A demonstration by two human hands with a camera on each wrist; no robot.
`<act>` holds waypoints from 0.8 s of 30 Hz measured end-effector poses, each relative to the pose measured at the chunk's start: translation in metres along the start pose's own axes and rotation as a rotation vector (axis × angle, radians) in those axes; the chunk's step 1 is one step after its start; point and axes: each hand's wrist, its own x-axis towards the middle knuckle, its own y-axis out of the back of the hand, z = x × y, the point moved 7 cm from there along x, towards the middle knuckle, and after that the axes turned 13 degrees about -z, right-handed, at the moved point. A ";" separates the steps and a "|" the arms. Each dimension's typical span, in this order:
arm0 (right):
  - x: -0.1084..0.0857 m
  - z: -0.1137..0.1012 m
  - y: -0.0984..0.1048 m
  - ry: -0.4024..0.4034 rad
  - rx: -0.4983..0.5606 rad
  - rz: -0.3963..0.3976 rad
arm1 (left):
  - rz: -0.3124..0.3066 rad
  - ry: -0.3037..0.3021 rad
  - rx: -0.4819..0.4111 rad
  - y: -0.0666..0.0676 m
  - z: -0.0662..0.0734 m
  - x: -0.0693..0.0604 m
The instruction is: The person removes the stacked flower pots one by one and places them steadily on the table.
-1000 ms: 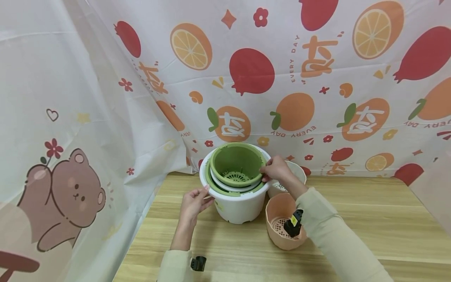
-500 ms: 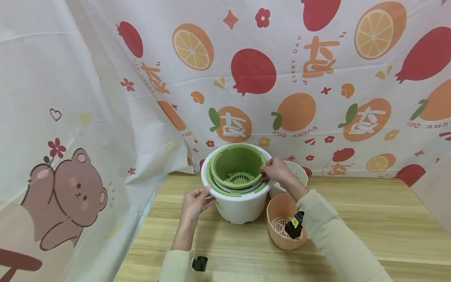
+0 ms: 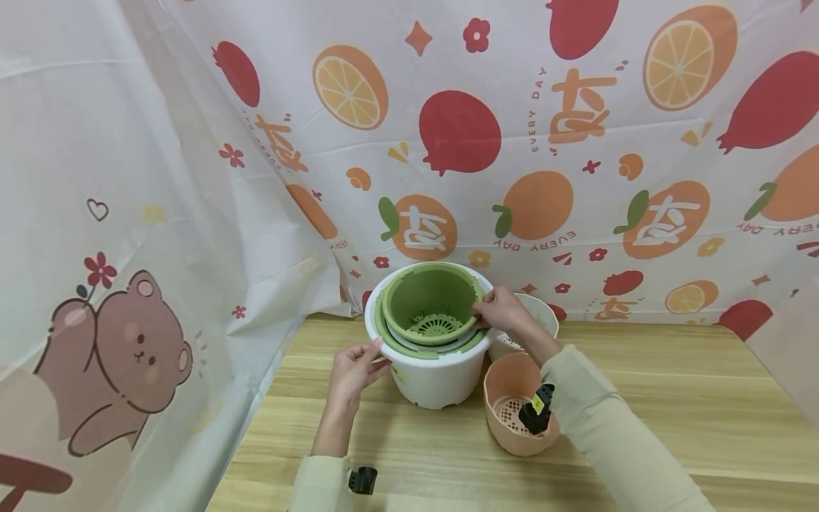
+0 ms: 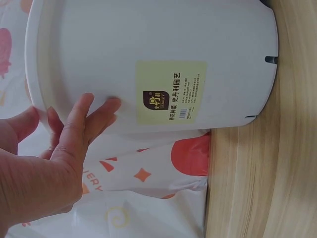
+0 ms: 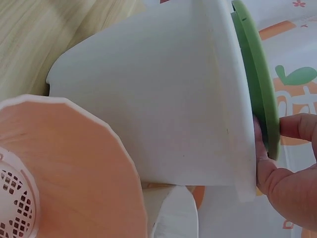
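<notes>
A large white plastic flower pot (image 3: 438,384) stands upright on the table, a pale label (image 4: 171,93) on its side. Nested inside it are several smaller pots, with a green flower pot (image 3: 429,299) innermost, its slotted floor showing. At the near left, my left hand (image 3: 353,371) holds the white pot's rim, thumb on the edge and fingers against the outer wall. Opposite, my right hand (image 3: 504,313) pinches a green rim (image 5: 265,84) between thumb and fingers, just above the white rim. How deep the inner pots sit is hidden.
An orange pot (image 3: 515,437) with a grid floor stands close to the right, under my right forearm. Behind it is a smaller white pot (image 3: 540,316), partly covered by my hand. A printed cloth (image 3: 461,131) hangs at the back edge of the wooden table (image 3: 672,398).
The innermost green pot has sunk slightly into the stack along with my right fingers. My left hand keeps its place on the white rim.
</notes>
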 end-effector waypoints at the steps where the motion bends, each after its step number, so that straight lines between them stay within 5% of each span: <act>1: 0.000 0.000 0.000 0.007 0.008 -0.007 | 0.000 0.001 0.001 0.000 0.000 0.000; 24: 0.001 0.000 -0.004 0.055 0.091 -0.112 | 0.004 -0.008 -0.011 0.000 0.000 -0.001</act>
